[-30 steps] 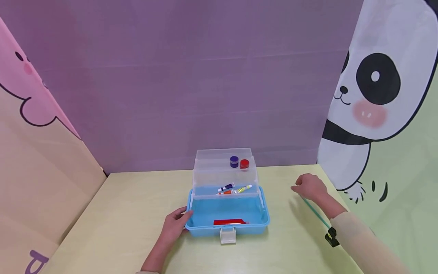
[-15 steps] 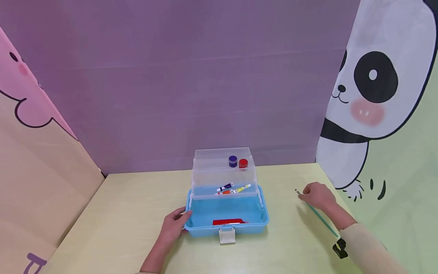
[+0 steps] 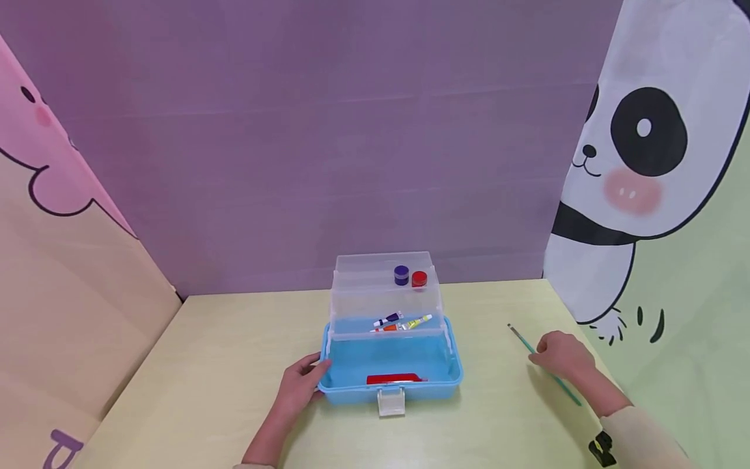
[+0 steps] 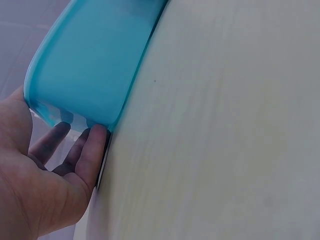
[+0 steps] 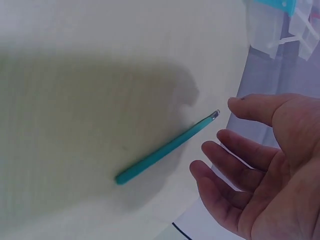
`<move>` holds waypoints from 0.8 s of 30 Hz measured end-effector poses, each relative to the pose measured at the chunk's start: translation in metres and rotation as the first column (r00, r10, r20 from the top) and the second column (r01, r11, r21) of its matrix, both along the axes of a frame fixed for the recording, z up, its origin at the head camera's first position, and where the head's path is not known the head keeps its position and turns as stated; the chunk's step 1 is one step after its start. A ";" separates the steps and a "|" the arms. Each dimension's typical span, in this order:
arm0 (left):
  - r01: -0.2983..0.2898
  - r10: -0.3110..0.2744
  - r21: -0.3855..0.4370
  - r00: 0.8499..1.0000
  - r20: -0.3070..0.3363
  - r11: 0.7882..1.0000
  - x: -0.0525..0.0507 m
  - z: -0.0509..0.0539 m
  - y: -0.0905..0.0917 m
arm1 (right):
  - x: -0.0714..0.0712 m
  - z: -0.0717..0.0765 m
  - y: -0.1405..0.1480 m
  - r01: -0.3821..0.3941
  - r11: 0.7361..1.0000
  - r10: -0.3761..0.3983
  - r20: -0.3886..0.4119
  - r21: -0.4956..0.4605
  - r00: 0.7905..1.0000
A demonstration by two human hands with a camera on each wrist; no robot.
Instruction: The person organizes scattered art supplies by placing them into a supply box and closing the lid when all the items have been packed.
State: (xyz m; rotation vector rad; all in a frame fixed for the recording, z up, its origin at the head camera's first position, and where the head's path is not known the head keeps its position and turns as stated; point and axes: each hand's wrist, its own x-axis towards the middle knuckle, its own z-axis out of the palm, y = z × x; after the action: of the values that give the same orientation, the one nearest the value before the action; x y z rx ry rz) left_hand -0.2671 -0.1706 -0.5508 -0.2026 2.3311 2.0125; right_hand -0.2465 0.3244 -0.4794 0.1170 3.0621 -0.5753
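Observation:
My left hand point(image 3: 297, 384) grips the left end of an opened light-blue plastic box point(image 3: 389, 394), its thumb over the rim and its fingers against the outer side. In the left wrist view those fingers touch the end of the box point(image 4: 90, 65). A thin teal-handled paintbrush point(image 3: 564, 389) lies slantwise on the table at the right. My right hand point(image 3: 562, 355) is above the brush, hiding part of it in the head view. In the right wrist view, the loosely bent fingers of my right hand point(image 5: 265, 165) stay apart from the paintbrush point(image 5: 165, 151).
Raised translucent trays point(image 3: 381, 299) at the box's back hold a purple jar point(image 3: 401, 275), a red jar point(image 3: 418, 279) and small paint tubes point(image 3: 415, 322). A long red item point(image 3: 394, 378) lies inside the box. A purple backdrop point(image 3: 293, 163) stands behind the table point(image 3: 234, 352).
My right hand has moved right and nearer to me along the paintbrush, uncovering its far tip. The brush appears to stay in place. My left hand and the box have not moved.

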 end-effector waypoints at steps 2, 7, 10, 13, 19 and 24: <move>0.003 -0.004 -0.009 1.000 -0.004 1.000 0.000 0.001 0.001 | 0.004 -0.003 0.003 0.011 1.000 -0.011 0.010 0.005 1.000; 0.003 -0.003 -0.023 1.000 0.001 1.000 0.000 0.002 0.001 | 0.011 -0.006 0.007 0.028 0.999 -0.029 0.024 0.023 0.999; 0.001 -0.001 -0.021 1.000 0.001 1.000 0.001 0.002 0.001 | 0.014 -0.005 0.007 0.041 0.999 -0.042 0.031 0.030 0.999; 0.001 -0.001 -0.011 1.000 -0.002 1.000 0.001 0.002 0.000 | 0.017 -0.003 0.008 0.048 0.998 -0.050 0.041 0.046 0.998; 0.008 -0.007 0.010 1.000 -0.011 1.000 0.001 0.002 0.001 | 0.023 -0.003 0.010 0.054 0.994 -0.058 0.043 0.099 0.997; 0.011 -0.011 0.022 1.000 -0.027 1.000 0.002 0.001 0.001 | 0.025 -0.004 0.012 0.052 0.991 -0.060 0.059 0.126 0.996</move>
State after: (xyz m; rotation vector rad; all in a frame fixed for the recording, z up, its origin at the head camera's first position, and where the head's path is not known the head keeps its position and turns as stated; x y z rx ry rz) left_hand -0.2653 -0.1700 -0.5494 -0.1621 2.3192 2.0481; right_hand -0.2217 0.3360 -0.4837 0.2203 3.0402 -0.3749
